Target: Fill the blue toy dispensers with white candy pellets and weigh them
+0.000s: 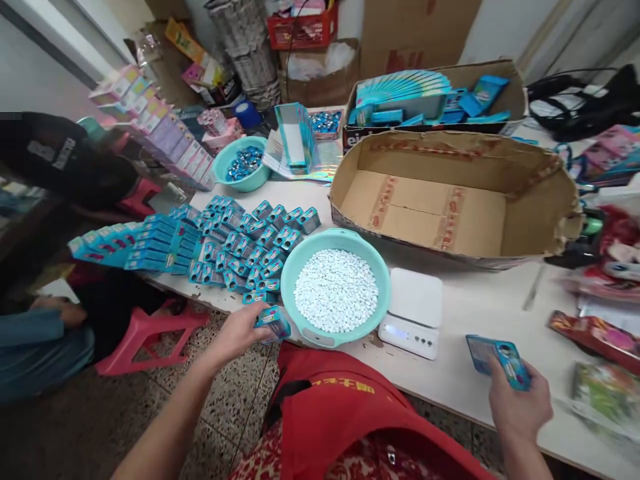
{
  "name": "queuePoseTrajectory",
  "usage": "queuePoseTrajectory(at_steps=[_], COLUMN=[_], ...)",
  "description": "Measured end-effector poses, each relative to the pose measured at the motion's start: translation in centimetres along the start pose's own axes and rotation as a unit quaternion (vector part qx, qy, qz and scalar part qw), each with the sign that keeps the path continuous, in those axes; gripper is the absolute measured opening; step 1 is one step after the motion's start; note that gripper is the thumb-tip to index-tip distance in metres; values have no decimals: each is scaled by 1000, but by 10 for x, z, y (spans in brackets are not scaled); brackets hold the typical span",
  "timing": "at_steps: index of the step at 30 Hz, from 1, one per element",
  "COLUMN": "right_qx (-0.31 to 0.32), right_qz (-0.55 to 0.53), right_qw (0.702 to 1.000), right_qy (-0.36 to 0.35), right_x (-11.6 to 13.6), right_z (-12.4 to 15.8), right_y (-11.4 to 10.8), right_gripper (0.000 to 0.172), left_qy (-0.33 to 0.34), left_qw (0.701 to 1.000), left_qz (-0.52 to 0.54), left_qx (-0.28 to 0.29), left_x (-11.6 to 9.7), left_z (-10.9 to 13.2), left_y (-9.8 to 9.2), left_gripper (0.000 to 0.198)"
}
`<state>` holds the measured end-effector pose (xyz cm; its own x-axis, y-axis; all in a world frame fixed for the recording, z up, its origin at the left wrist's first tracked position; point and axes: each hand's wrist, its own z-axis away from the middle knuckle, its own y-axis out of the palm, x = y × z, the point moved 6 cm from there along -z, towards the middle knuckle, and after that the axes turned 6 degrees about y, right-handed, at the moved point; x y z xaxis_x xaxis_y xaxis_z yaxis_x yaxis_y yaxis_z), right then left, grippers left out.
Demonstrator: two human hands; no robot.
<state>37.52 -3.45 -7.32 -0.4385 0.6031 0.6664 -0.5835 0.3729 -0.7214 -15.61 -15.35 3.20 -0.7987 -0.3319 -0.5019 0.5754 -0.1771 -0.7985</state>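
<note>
My left hand [239, 333] is closed on a small blue box [273, 323] at the table's near edge, just left of a teal bowl [301, 257] full of small white tablets [336, 291]. My right hand [520, 402] grips a flat blue card pack [497, 358] over the table's front right. Between the hands stands a small white scale [414, 311]. Many small blue boxes [245, 243] lie in rows on the table to the left of the bowl.
A large open cardboard box [425, 213] sits behind the scale. Behind it is another carton holding blue packs [415, 93]. A second teal bowl [243, 165] stands far left. A person [60, 313] sits at the left by a pink stool [145, 333]. Colourful packets [600, 333] lie right.
</note>
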Motion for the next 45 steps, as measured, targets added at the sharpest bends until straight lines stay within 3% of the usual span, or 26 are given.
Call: queuePoseTrajectory(at_steps=[3, 6, 8, 11, 14, 18, 20, 23, 26, 31, 34, 38, 40, 42, 45], right_qx=[-5, -15, -18, -20, -26, -29, -25, -12, 0, 103, 156, 195, 179, 157, 141], right_qz=[8, 17, 18, 8, -11, -23, -27, -47, -77, -55, -47, -61, -90, -112, -94], right_qw=[1000, 1000, 1000, 1000, 1000, 999, 999, 997, 992, 964, 950, 947, 950, 955, 967], right_qy=[5, -3, -3, -4, -13, -23, -33, -56, -102, -240, -266, -250, -239, -225, -190], right_x=[1, 3, 4, 5, 2, -5, -6, 6, 36, 105, 127, 130, 124, 114, 96], right_z=[1, 1, 1, 1, -2, -7, -8, 0, 16, 42, 45, 46, 46, 45, 43], right_y=[-1, -2, -2, -2, 0, 4, 4, 1, 2, 47, 83, 102, 93, 79, 63], right_gripper=[67, 64, 61, 57, 53, 52, 54, 61, 65, 56, 57, 70, 78, 79, 73], left_qy=[-56, -76, -71, -28, 49, 72, 64, 78, 86, 66, 19, -64, -82, -101, -135], left_qw=[993, 971, 957, 946, 953, 978, 977, 978, 982, 998, 983, 892, 872, 876, 894], left_qz=[-29, -43, -70, -130, -151, -193, -201, -189, -164, -11, 175, 429, 451, 426, 352], left_qx=[-101, -223, -271, -297, -259, -34, 25, 40, 38, -11, -51, -129, -170, -202, -241], left_x=[50, 69, 67, 44, 8, -25, -31, -32, -25, -21, -18, 6, 25, 46, 73], left_z=[3, 1, 7, 12, -11, -83, -107, -121, -121, -125, -123, -98, -75, -50, -19], left_y=[52, 86, 90, 74, 63, 88, 99, 103, 102, 102, 94, 65, 48, 39, 42], left_gripper=[33, 36, 38, 35, 27, 28, 28, 26, 24, 22, 11, 26, 30, 29, 24])
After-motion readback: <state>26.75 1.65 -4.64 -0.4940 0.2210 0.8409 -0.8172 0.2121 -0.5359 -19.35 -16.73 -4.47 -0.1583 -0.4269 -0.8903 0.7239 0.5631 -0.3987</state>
